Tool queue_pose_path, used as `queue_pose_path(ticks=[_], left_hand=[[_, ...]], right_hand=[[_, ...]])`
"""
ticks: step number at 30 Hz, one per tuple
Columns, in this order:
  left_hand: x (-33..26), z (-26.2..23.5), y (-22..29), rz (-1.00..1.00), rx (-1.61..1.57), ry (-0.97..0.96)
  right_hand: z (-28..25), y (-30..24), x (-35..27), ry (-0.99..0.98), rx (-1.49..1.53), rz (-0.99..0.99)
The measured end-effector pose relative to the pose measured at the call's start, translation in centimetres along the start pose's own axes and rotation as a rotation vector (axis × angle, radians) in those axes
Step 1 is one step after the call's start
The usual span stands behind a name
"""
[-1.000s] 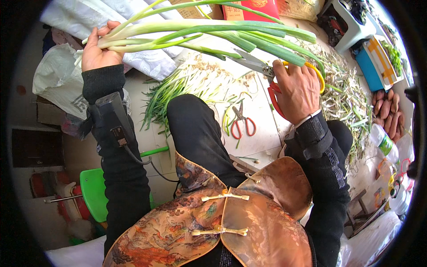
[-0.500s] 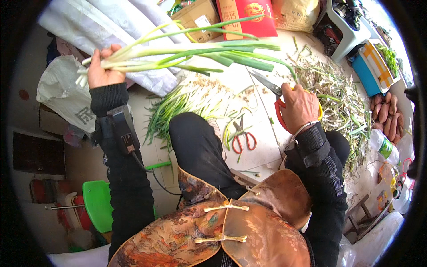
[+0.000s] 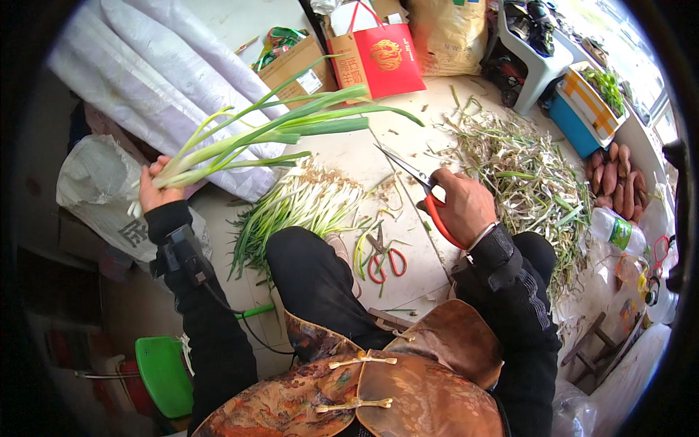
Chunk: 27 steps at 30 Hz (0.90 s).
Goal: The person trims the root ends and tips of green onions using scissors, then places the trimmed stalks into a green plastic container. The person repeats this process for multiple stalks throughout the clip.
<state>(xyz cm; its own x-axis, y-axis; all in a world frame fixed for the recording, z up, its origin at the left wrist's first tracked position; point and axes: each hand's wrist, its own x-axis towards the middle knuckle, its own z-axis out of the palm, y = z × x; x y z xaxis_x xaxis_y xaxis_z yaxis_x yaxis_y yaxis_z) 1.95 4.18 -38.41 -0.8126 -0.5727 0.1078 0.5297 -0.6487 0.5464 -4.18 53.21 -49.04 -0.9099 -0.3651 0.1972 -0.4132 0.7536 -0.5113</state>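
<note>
My left hand [image 3: 159,191] is closed around the white root ends of a bunch of green onions [image 3: 255,140]. Their long green leaves fan out to the upper right. In my right hand [image 3: 467,207] is a pair of scissors [image 3: 409,167] with red handles, its blades pointing to the upper left, apart from the leaves. Below the bunch, a pile of green onions [image 3: 309,200] lies on the floor, roots away from me. A second pair of red-handled scissors [image 3: 386,264] rests on the tiles near my shoe, beside a few loose leaves.
A heap of dry trimmings [image 3: 528,171] spreads at the right, with sweet potatoes [image 3: 619,182] and a plastic bottle [image 3: 617,230] beyond it. At the back stand a red gift bag [image 3: 386,62] and a cardboard box [image 3: 298,71]. A green plastic seat [image 3: 164,375] is at lower left.
The bunch's leaves now tilt further upward, and their tips have come away from my right hand. That hand has moved down and left with the scissors. The whole view has shifted somewhat.
</note>
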Motion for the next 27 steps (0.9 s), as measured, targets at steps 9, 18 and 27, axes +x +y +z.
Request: queue_pose_path(ticks=[9, 18, 27], left_hand=[[-1.9, -0.2, 1.7, 0.021, -0.038, -0.182], [-3.6, 2.6, 1.0, -0.093, -0.22, -0.522], [-4.6, 5.2, -0.2, -0.117, -0.091, -0.709]], right_hand=[[-2.3, -1.1, 0.1, -0.103, 0.44, -0.007], [-0.3, -1.4, -0.2, -0.442, 0.982, 0.05], [-3.0, -1.5, -0.7, -0.398, 1.195, -0.063]])
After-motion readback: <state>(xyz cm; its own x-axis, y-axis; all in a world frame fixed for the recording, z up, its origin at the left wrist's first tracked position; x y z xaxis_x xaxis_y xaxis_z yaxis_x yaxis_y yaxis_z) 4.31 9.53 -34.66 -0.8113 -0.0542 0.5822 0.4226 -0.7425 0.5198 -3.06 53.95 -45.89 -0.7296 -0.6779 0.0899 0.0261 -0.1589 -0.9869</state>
